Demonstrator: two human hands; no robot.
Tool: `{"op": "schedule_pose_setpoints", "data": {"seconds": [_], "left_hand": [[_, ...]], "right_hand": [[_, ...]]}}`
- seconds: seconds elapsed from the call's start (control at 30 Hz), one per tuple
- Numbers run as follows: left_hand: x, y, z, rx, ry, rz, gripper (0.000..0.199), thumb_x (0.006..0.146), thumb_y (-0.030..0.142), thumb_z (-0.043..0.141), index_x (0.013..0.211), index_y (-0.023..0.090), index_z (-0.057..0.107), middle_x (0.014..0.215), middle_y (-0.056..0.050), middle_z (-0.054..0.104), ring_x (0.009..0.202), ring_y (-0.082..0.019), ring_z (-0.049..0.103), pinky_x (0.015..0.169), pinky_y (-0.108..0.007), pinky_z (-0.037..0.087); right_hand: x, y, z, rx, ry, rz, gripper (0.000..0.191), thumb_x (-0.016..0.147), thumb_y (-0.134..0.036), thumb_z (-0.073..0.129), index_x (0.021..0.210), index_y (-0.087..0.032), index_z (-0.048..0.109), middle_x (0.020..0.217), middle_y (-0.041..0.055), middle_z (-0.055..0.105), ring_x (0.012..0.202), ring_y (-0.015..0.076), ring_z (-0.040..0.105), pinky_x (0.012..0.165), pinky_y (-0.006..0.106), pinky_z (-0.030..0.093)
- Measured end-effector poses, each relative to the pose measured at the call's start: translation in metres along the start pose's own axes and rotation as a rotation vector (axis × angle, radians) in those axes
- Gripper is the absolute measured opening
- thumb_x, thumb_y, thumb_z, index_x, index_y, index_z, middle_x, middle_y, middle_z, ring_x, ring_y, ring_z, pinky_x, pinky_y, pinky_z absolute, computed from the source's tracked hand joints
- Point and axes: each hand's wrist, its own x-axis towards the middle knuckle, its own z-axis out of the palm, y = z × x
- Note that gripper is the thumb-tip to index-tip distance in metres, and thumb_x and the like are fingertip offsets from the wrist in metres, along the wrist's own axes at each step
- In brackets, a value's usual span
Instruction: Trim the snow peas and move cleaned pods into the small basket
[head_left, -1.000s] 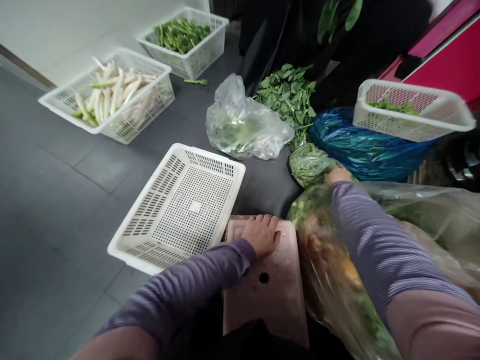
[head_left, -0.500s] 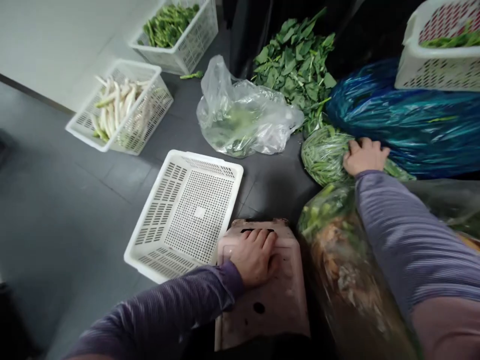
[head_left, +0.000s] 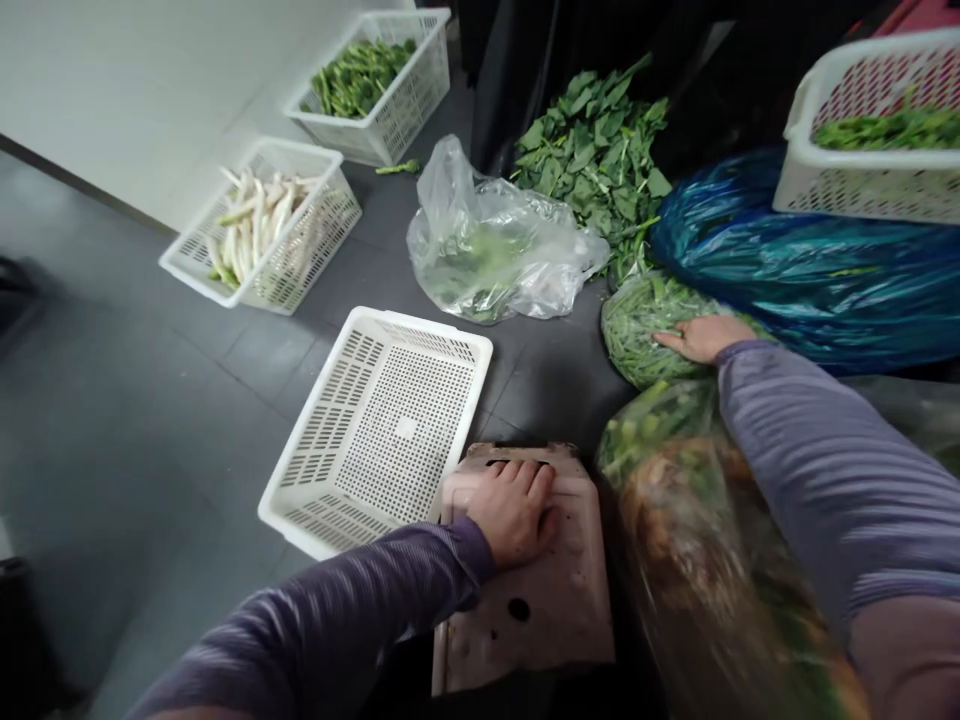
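My left hand [head_left: 517, 515] is at the near end of a worn pink plastic stool [head_left: 540, 630], its fingers curled at the dark handle slot. My right hand [head_left: 709, 338] rests on a clear plastic bag of thin green vegetables [head_left: 641, 325], fingers stretched to the left. Part of the bag is hidden under that hand. Just below it stands a larger clear bag of leafy produce [head_left: 675, 510], touched by my right sleeve or close beneath it. Left of the stool lies a white slotted basket [head_left: 300, 490] with nothing in it.
White baskets hold pale long vegetables [head_left: 259, 220] and green stalks [head_left: 360, 75] along the wall. A knotted clear bag [head_left: 495, 255] and loose leafy greens [head_left: 592, 150] lie ahead. On a blue plastic bag [head_left: 810, 270] sits another white basket [head_left: 862, 190] of greens.
My right hand has shifted slightly left and turned so its fingers point left over the bag. My left hand stays on the stool. The view has tilted up a little.
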Motion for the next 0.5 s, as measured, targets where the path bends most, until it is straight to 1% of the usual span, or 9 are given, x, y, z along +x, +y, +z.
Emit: {"op": "schedule_pose_setpoints", "data": {"seconds": [0.07, 0.13, 0.23, 0.33, 0.5], "left_hand": [[0.0, 0.001, -0.002, 0.003, -0.008, 0.001, 0.043, 0.081, 0.038, 0.041, 0.115, 0.013, 0.046, 0.111, -0.012, 0.054, 0.095, -0.025, 0.05, 0.081, -0.041, 0.04], [-0.001, 0.002, -0.003, 0.011, -0.012, 0.001, 0.041, 0.081, 0.038, 0.041, 0.113, 0.013, 0.047, 0.109, -0.012, 0.055, 0.094, -0.025, 0.05, 0.081, -0.041, 0.04], [-0.001, 0.003, -0.004, 0.031, 0.002, -0.008, 0.039, 0.081, 0.037, 0.041, 0.112, 0.013, 0.047, 0.107, -0.012, 0.054, 0.095, -0.025, 0.049, 0.082, -0.04, 0.039], [-0.003, 0.004, -0.004, 0.041, 0.024, -0.01, 0.037, 0.082, 0.037, 0.041, 0.11, 0.014, 0.048, 0.104, -0.011, 0.054, 0.094, -0.025, 0.049, 0.081, -0.039, 0.039], [-0.006, 0.004, -0.001, 0.046, 0.084, -0.005, 0.037, 0.082, 0.037, 0.041, 0.11, 0.014, 0.048, 0.098, -0.011, 0.055, 0.089, -0.025, 0.05, 0.078, -0.04, 0.039]], "right_hand": [[-0.017, -0.009, -0.002, -0.019, -0.024, 0.003, 0.034, 0.075, -0.046, 0.061, 0.076, -0.012, 0.063, 0.093, 0.0189, 0.063, 0.089, 0.023, 0.056, 0.077, 0.037, 0.035], [-0.037, -0.021, -0.005, -0.056, -0.057, -0.035, 0.039, 0.076, -0.05, 0.058, 0.081, -0.012, 0.065, 0.092, 0.0191, 0.063, 0.087, 0.0245, 0.057, 0.075, 0.036, 0.036], [-0.066, -0.042, -0.017, -0.157, -0.059, -0.2, 0.049, 0.083, -0.053, 0.043, 0.085, -0.01, 0.067, 0.094, 0.0218, 0.063, 0.088, 0.0278, 0.057, 0.073, 0.037, 0.038], [-0.086, -0.069, -0.034, -0.283, -0.038, -0.34, 0.052, 0.085, -0.051, 0.034, 0.088, -0.012, 0.068, 0.095, 0.0199, 0.064, 0.089, 0.028, 0.058, 0.074, 0.036, 0.039], [-0.117, -0.123, -0.069, -0.381, 0.026, -0.522, 0.048, 0.085, -0.051, 0.033, 0.086, -0.018, 0.069, 0.087, 0.014, 0.067, 0.084, 0.0262, 0.06, 0.069, 0.033, 0.04]]}}
